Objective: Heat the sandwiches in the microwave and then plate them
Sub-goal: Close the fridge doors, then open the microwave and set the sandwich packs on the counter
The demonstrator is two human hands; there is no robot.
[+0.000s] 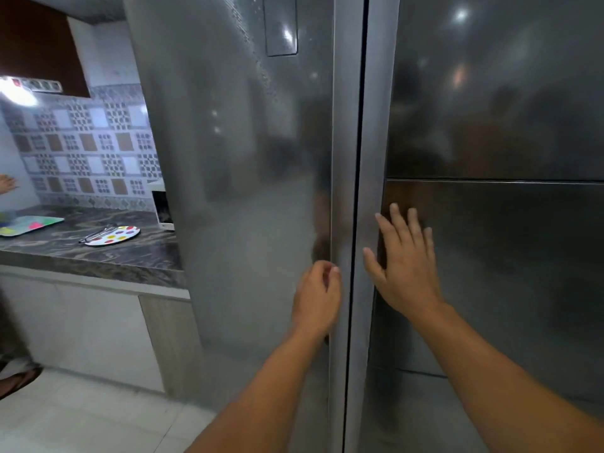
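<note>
Here left hand [316, 297] grips upright fridge door edge [338, 191]; right hand [403, 256] flat, fingers spread.

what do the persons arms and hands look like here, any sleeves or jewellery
Both forearms are bare as far as the frame shows; no sleeve reaches into view. The left hand and right hand wear no gloves, and no watch, bracelet or ring is visible on either. The nails look short and unpainted, though the picture is slightly blurred.

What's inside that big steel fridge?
That cannot be seen: both fridge doors are closed. The left hand curls at the left door's edge by the middle seam, and the right hand lies flat on the right door.
</note>
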